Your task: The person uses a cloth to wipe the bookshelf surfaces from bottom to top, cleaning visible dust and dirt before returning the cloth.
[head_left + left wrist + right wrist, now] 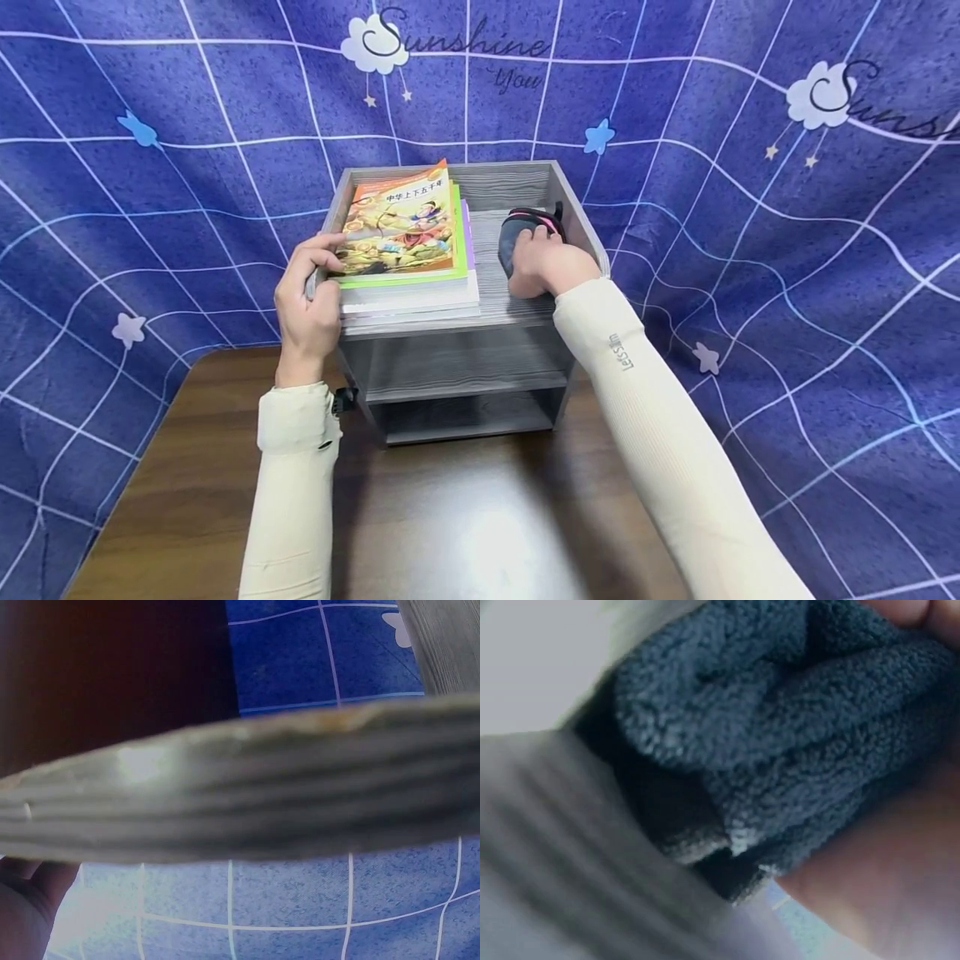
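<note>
Right hand (542, 262): grasping a dark fuzzy item (511, 232) inside the top tray of the shelf unit (517, 185), toward that unit's right wall; the left hand (307, 300) grips the shelf unit's left wall.
Shelf unit: stands on the table (180, 425); an uneven push from the two hands could skid or tip it, since both bear on its upper part, well above its base.
Book stack (405, 229): takes up the left part of the shelf unit's top tray; the uppermost cover lifts at one corner by the back wall, so a brush from the left fingers could crease it or skew the pile.
Dark fuzzy item: lies between the books and the shelf unit's right wall; it looks soft (pink trim shows along its top), so harder pressing would probably squash it out of shape.
Right arm (667, 450): reaches in from the shelf unit's front right, palm down, fingers bent over the item; the sleeve could rub the right wall.
Left arm (292, 500): rises at the shelf unit's front left, fingers hooked over the wall; whether the fingertips touch the books cannot be told.
</note>
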A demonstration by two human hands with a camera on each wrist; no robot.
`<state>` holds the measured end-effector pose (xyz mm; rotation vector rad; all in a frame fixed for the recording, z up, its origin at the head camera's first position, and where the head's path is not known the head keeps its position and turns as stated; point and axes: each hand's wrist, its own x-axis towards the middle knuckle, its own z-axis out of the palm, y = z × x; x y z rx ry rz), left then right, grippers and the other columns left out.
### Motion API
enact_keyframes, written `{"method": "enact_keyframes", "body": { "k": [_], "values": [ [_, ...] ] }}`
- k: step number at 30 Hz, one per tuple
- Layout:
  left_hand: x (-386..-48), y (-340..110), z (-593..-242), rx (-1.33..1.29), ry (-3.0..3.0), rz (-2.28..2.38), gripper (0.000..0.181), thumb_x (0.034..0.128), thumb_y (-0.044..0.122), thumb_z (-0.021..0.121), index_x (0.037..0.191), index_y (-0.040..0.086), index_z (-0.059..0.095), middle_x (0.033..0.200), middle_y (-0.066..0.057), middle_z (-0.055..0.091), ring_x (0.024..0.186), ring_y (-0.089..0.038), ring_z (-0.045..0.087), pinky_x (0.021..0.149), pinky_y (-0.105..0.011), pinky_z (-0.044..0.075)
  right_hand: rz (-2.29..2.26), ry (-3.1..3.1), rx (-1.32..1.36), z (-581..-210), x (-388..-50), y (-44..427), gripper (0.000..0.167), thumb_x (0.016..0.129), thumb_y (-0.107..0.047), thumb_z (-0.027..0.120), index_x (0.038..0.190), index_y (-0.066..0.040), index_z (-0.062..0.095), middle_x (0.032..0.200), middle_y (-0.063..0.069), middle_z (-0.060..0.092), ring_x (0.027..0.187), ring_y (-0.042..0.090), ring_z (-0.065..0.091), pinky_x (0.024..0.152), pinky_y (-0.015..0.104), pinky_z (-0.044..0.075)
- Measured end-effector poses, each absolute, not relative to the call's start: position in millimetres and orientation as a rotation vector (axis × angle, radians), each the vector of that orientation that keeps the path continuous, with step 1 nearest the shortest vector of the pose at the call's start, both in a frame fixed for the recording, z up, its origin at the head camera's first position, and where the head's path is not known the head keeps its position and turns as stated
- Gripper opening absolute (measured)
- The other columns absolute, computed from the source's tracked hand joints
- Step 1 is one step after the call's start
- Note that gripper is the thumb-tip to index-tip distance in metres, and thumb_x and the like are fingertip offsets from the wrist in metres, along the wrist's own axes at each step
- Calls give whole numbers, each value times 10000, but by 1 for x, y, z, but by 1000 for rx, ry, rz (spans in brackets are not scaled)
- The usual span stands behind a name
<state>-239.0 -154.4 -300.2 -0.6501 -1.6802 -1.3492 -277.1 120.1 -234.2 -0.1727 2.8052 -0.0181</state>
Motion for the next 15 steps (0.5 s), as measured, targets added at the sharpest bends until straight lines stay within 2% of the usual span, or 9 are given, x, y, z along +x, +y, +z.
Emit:
{"method": "enact_keyframes", "body": {
  "k": [8, 15],
  "values": [
    [-241, -154, -300, -663, -1662, -1364, 210, 699, -60, 398, 806, -172, 540, 1117, -339, 646, 1138, -440, 577, 1027, -334, 413, -50, 2861, -254, -239, -258, 123, 835, 920, -215, 469, 1562, 109, 45, 1613, 339, 54, 1486, 472, 106, 1195, 486, 162],
    [-239, -154, -301, -642, -1668, -1374, 213, 692, -58, 398, 803, -167, 543, 1120, -328, 651, 1156, -400, 582, 1033, -331, 410, -110, 2916, -280, -248, -234, 126, 859, 888, -180, 521, 1562, 109, 74, 1616, 337, 60, 1493, 469, 84, 1130, 610, 257]
  ]
}}
